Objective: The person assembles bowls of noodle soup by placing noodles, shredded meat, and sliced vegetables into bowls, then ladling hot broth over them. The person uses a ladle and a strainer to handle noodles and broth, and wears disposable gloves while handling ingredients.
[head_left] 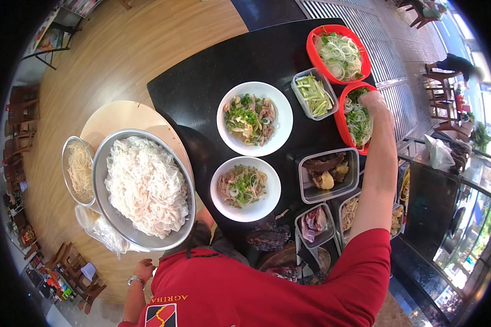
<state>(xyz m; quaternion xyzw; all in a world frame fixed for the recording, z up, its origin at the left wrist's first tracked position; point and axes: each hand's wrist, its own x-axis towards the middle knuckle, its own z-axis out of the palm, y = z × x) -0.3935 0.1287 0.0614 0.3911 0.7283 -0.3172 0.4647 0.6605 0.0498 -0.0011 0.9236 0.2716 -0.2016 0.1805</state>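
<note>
1. Right hand (373,103) down in the near red basket (341,121) of onion slices and herbs (358,124); fingers buried or turned away, can't tell how far open or what they have hold of
2. Left hand (143,268) low beside the body, well apart from the table (193,79); fingers loosely bent, can't tell if anything is in them
3. Far white bowl (285,121) and near white bowl (275,191) both on the table, left of the tubs and baskets
4. Done: sliced meat and chopped greens in both; far one looks fuller
5. Left, my guess: more onion and herbs, mainly for the near bowl; no broth I can make out in either, noodles under the toppings hard to see
6. Stock: white noodles (144,188) heaped in the metal pan (189,210), green strips (314,95) and cooked meat (325,171) in clear tubs; plenty remains
</note>
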